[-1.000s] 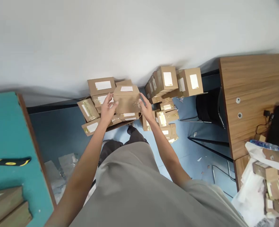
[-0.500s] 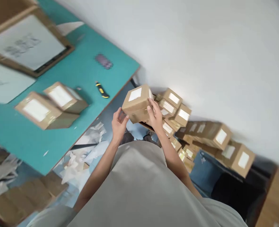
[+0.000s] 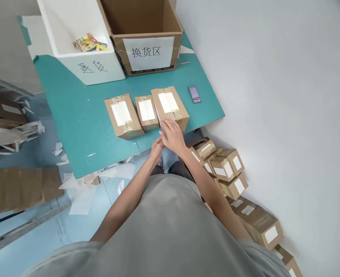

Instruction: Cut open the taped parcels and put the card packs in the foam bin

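Head view: hands (image 3: 173, 135) at R box (image 3: 170, 103), nr table edge (image 3: 120, 158).

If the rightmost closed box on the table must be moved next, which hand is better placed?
Probably the right hand: its fingers are at the near side of the box, while the left hand sits lower, closer to the body.

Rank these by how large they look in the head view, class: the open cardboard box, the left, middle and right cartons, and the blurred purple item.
1. Open cardboard box
2. Left carton and right carton: too alike to rank
3. Middle carton
4. Purple item
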The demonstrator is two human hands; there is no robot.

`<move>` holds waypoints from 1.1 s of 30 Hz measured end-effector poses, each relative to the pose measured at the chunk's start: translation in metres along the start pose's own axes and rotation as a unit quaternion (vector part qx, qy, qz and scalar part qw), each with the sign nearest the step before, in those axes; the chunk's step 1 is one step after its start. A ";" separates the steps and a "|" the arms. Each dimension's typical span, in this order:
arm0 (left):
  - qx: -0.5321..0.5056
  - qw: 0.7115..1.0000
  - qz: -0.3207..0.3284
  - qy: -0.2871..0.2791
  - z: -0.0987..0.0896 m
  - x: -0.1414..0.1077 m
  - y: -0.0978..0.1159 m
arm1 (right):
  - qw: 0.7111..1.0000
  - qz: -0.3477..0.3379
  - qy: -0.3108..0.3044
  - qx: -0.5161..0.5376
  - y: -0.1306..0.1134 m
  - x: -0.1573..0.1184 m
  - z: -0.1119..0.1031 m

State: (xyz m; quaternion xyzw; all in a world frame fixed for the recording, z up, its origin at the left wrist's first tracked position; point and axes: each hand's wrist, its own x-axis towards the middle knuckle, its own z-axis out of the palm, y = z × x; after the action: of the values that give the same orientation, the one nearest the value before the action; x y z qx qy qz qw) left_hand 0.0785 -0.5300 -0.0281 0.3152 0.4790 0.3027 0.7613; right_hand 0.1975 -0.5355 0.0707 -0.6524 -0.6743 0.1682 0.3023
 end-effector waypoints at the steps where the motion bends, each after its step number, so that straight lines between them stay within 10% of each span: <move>1: -0.004 1.000 -0.024 0.010 0.000 0.013 -0.002 | 1.000 0.008 -0.013 -0.005 0.008 0.006 0.010; 6: 0.018 0.994 -0.103 0.039 -0.013 0.050 -0.006 | 0.994 0.026 -0.100 0.024 0.053 0.019 0.041; 12: 0.070 0.970 -0.167 0.164 -0.086 0.032 0.024 | 0.990 0.125 -0.061 -0.032 0.101 0.008 0.033; 17: 0.083 0.937 -0.086 0.328 -0.142 0.017 0.068 | 0.976 0.190 -0.105 -0.034 0.132 0.009 0.028; 20: 0.134 0.936 0.002 0.325 -0.157 0.027 0.089 | 0.977 0.172 -0.122 -0.040 0.142 0.021 0.033; 28: 0.172 0.942 0.016 0.287 -0.160 0.112 0.151 | 0.982 0.096 -0.127 -0.105 0.186 0.129 0.046; 33: 0.380 0.853 0.041 0.356 -0.150 0.183 0.210 | 0.982 0.080 -0.115 -0.130 0.203 0.226 0.054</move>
State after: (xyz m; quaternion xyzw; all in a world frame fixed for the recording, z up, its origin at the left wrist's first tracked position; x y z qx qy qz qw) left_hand -0.0277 -0.2326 -0.0164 0.4703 0.7815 0.2190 0.3467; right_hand 0.3293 -0.2858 -0.0546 -0.7144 -0.6662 0.1765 0.1210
